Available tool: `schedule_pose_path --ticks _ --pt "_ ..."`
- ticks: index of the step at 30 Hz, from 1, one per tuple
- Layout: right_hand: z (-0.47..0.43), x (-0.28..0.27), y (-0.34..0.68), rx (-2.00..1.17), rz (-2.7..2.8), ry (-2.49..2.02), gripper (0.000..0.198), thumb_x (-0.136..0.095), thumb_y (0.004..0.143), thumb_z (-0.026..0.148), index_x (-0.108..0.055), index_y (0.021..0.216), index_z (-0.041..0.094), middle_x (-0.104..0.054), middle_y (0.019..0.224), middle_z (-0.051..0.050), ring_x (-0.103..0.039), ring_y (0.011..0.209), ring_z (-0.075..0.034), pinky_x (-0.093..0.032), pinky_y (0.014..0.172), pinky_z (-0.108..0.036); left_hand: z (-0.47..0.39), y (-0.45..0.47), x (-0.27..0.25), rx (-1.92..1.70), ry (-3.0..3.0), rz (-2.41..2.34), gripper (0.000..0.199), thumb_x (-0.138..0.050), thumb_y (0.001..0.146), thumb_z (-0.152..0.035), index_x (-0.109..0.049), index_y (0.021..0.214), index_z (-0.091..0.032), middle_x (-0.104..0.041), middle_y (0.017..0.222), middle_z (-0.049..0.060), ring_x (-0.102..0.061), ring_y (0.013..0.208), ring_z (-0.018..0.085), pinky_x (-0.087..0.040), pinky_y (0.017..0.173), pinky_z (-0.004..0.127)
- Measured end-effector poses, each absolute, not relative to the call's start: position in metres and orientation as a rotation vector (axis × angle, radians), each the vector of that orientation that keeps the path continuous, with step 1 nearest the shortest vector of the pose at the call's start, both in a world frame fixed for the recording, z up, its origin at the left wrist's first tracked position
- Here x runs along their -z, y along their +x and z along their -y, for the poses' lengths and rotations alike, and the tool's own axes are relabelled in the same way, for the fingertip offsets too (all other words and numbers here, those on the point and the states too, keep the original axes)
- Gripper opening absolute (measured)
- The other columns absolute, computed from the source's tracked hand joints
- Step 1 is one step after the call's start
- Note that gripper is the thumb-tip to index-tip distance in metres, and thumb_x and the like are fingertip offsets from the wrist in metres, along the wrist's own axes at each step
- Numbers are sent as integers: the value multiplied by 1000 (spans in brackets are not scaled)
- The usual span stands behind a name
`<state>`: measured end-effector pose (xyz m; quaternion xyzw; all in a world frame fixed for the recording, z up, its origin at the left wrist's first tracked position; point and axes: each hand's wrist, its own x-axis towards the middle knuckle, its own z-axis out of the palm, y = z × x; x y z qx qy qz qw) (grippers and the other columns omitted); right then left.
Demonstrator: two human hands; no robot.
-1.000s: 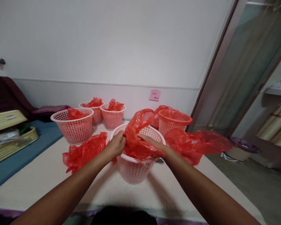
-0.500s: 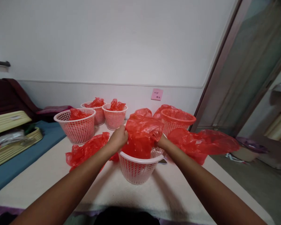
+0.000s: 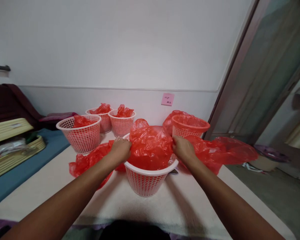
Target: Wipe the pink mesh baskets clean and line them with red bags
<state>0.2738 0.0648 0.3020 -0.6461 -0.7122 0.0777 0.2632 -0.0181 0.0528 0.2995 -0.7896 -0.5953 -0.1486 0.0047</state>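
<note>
A white perforated plastic basket (image 3: 146, 181) stands upright before me. Inside it and bulging above its rim is a thin red plastic bag (image 3: 150, 148). My left hand (image 3: 121, 149) is closed on the bag's left edge, just above the rim. On the opposite side, my right hand (image 3: 183, 148) grips the bag's right edge. The fingertips of both hands are partly hidden by the bag and by the backs of the hands. More red plastic bags lie crumpled to the left (image 3: 92, 160) and right (image 3: 210, 150) of the basket.
Several baskets holding red bags stand toward the wall, including one at the left (image 3: 80, 141). At the back right, another basket (image 3: 190, 126) has red plastic over its rim. A pink note (image 3: 167, 99) is stuck to the wall. The white table (image 3: 130, 210) carries everything.
My right hand has come up out of the basket to the bag's right edge. The left hand has shifted slightly left and down, and the bag is spread wider between them.
</note>
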Motion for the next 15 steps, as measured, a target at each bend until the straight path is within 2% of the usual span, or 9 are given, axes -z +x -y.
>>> schedule_pose_path --ticks 4,7,10,12,15 --pt "-66 -286 293 -395 1586 -1735 10 -48 72 20 -56 77 19 -61 75 -6 -59 75 -21 -41 65 -31 -43 -36 -296 664 -2425 1793 14 -54 79 -13 -61 68 -17 -66 81 7 -62 86 22 -47 84 41" --pt "-64 -274 299 -678 1400 -1633 7 -50 69 26 -53 73 21 -52 57 1 -51 53 -14 -39 51 -26 -33 -45 -299 837 -2368 1759 15 -49 79 -15 -63 84 -17 -67 95 12 -61 94 26 -48 84 42" --pt "-60 -266 298 -922 1296 -1460 12 -52 67 33 -50 71 21 -52 56 3 -48 48 -12 -38 48 -24 -22 -39 -318 987 -2315 1669 32 -51 83 -25 -56 113 -15 -59 123 17 -53 116 31 -43 96 48" --pt "-56 -264 294 -1042 1243 -1367 15 -53 66 35 -51 70 21 -56 60 1 -50 50 -12 -40 49 -24 -14 -23 -339 1058 -2314 1559 46 -51 85 -29 -46 128 -15 -48 138 18 -45 128 29 -37 105 47" --pt "-52 -263 287 -1183 1189 -1276 14 -54 66 35 -52 70 21 -60 63 -1 -52 52 -13 -43 50 -25 -7 14 -367 1091 -2384 1272 54 -50 86 -26 -36 137 -13 -44 144 17 -39 135 26 -32 111 45"
